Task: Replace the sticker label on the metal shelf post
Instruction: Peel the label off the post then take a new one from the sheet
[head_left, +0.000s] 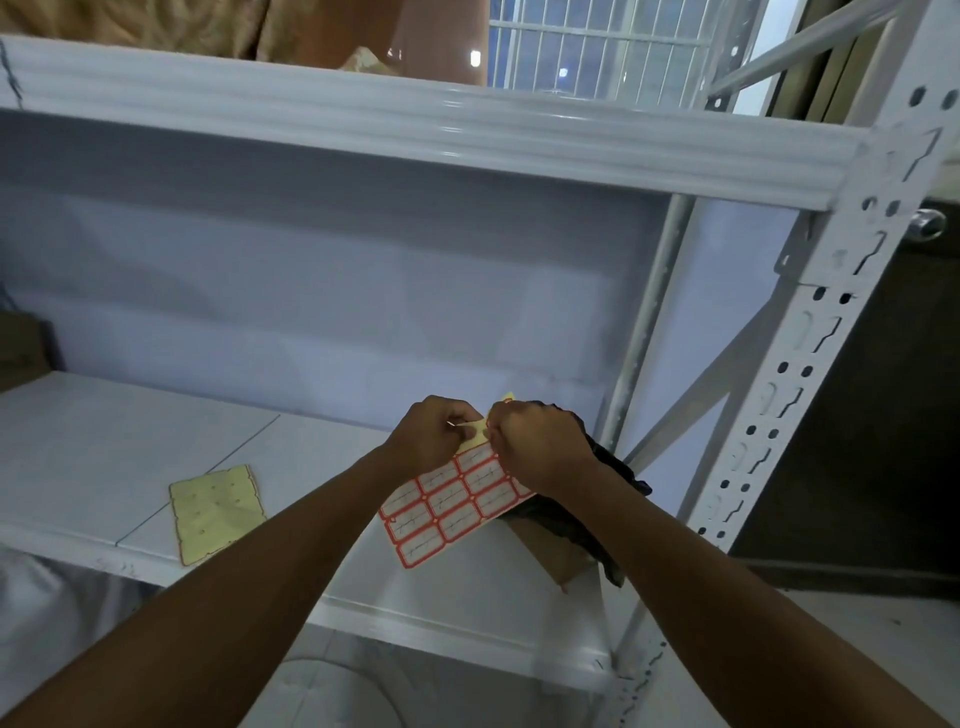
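Both hands meet at the far edge of the label sheet (451, 506); the left hand (434, 436) has fingers curled and pinches that edge at a small pale tab (471, 429), judged to be one label being lifted, though its outline is too small to confirm; the right hand (540, 454) is closed on the same edge just to the right, knuckles up, and steadies the sheet; neither hand shows an open finger. The sheet hangs toward the viewer from this grip, its long axis running from near-left to far-right, with its rows of red-bordered labels facing up. Beneath the right wrist lies crumpled black material (621, 470) over a cardboard box (553, 553). To the left on the shelf (104, 441) lies a spent yellow backing sheet (215, 512), well apart from the hands. The shelf post (810, 364), white and perforated, stands to the right of the grip and rises above it, its long axis upright and leaning in this view; the right hand is the nearer to it. No old label is discernible on the post. Judgement: once a label is free, it must travel right and upward, and be aligned to the post's narrow face.
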